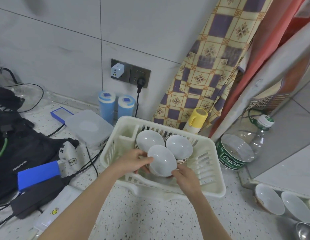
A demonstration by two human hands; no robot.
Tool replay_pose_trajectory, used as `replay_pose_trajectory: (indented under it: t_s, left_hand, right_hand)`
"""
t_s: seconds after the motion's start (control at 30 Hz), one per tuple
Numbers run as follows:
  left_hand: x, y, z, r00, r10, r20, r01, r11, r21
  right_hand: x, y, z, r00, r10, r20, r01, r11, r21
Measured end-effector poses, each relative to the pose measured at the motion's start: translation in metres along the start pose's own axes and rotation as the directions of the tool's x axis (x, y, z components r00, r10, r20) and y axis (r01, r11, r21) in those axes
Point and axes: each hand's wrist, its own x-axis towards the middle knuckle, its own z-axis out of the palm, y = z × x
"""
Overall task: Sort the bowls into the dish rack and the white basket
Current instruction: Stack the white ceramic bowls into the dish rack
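Both hands hold a white bowl (162, 160) over the white basket (213, 172) on the speckled counter (147, 213). The left hand (131, 161) grips its left rim with curled fingers; the right hand (184, 177) pinches the lower right edge. The bowl is tilted, and seems to top a small stack, though the hands hide its underside. Behind it in the basket stand two stacks of bowls, left (149, 141) and right (179, 147). Two more bowls (270, 199) lean in the dish rack (306, 198) at the lower right.
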Motion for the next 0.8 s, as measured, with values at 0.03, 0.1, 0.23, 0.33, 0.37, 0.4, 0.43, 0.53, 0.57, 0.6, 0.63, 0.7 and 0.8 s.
replay_pose_trajectory:
  t_s: [0.03, 0.1, 0.23, 0.33, 0.37, 0.4, 0.43, 0.53, 0.57, 0.6, 0.63, 0.7, 0.8]
  left_hand:
    - [0.000, 0.000, 0.000, 1.000, 0.011, 0.009, -0.011, 1.000, 0.014]
    - [-0.001, 0.000, 0.000, 0.999, 0.019, 0.026, -0.020, 0.999, 0.039]
    - [-0.002, 0.000, -0.001, 0.996, -0.031, 0.083, 0.028, 0.999, 0.034]
    - [0.000, -0.001, 0.000, 0.994, -0.060, 0.089, 0.061, 0.998, -0.015]
    - [0.000, -0.001, 0.000, 0.994, -0.069, 0.082, 0.069, 0.998, 0.003]
    - [0.000, 0.000, 0.000, 0.994, -0.078, 0.073, 0.076, 0.997, 0.033]
    - [0.000, 0.000, 0.001, 0.994, -0.086, 0.061, 0.082, 0.994, 0.066]
    - [0.002, -0.001, 0.003, 0.997, -0.069, 0.021, 0.065, 0.989, 0.134]
    - [0.002, -0.002, 0.002, 0.999, -0.049, -0.002, 0.049, 0.987, 0.155]
    - [0.002, -0.002, 0.002, 0.999, -0.036, -0.021, 0.039, 0.986, 0.163]
    - [0.001, -0.001, 0.001, 0.999, -0.028, -0.030, 0.032, 0.989, 0.141]
    - [-0.001, 0.000, 0.000, 1.000, -0.018, -0.020, 0.019, 0.999, 0.040]
    - [-0.002, 0.001, -0.002, 0.998, -0.003, -0.063, 0.003, 1.000, 0.000]
  right_hand:
    - [0.000, 0.000, 0.001, 1.000, 0.010, -0.021, -0.010, 1.000, -0.022]
    - [0.002, 0.000, 0.003, 0.999, 0.023, -0.046, -0.026, 0.998, -0.065]
    - [0.007, -0.002, 0.003, 0.997, 0.073, -0.028, -0.076, 0.991, -0.114]
    - [0.012, -0.001, 0.002, 0.989, 0.147, -0.018, -0.147, 0.989, -0.024]
    - [0.012, -0.001, 0.002, 0.986, 0.164, -0.026, -0.164, 0.986, 0.003]
    - [0.013, -0.001, 0.002, 0.984, 0.175, -0.036, -0.175, 0.984, 0.019]
    - [0.013, 0.000, 0.003, 0.982, 0.180, -0.048, -0.179, 0.983, 0.029]
    - [0.014, 0.002, 0.004, 0.981, 0.188, -0.053, -0.186, 0.982, 0.043]
    - [0.015, 0.002, 0.004, 0.980, 0.193, -0.040, -0.191, 0.980, 0.048]
    - [0.016, 0.003, 0.004, 0.979, 0.201, -0.025, -0.199, 0.978, 0.056]
    - [0.017, 0.005, 0.003, 0.978, 0.207, -0.013, -0.206, 0.976, 0.073]
    - [0.020, 0.006, 0.003, 0.973, 0.232, -0.003, -0.231, 0.967, 0.105]
    - [0.023, 0.006, 0.002, 0.967, 0.256, 0.006, -0.254, 0.956, 0.149]
